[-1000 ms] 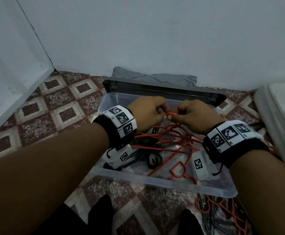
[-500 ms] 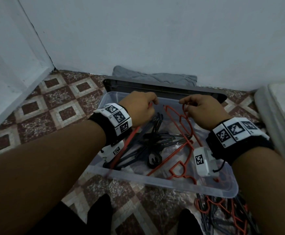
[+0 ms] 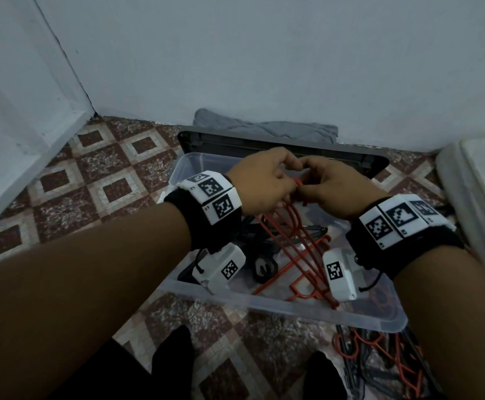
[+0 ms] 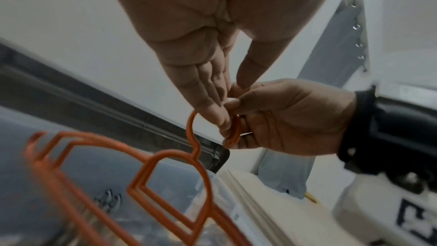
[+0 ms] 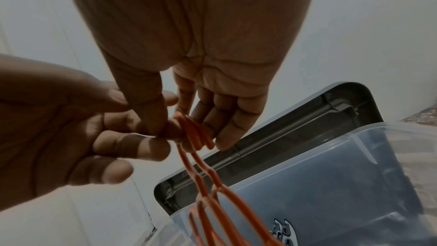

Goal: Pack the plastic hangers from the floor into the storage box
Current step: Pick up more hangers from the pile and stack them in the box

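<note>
Both hands meet over the clear storage box [image 3: 293, 311]. My left hand [image 3: 287, 177] pinches the hook of an orange hanger [image 4: 191, 130] between thumb and fingers [image 4: 212, 111]. My right hand [image 3: 310, 183] grips a bundle of orange hanger hooks [image 5: 196, 132]. The orange hangers [image 3: 290, 226] hang from both hands down into the box. Black hangers [image 3: 252, 235] and more orange ones lie on the box's bottom. A pile of orange and black hangers [image 3: 379, 362] lies on the floor at the box's near right corner.
The dark grey lid [image 3: 235, 141] lies behind the box, with a folded grey cloth [image 3: 264, 128] against the wall. A white object [image 3: 478, 197] stands close on the right. Patterned floor tiles [image 3: 105, 183] spread to the left. My dark-clad feet [image 3: 172, 359] are near the box's front.
Half a second ago the hands were apart, the left one low at the box's left side. Now the left hand has come back to the right hand and pinches a hook there.
</note>
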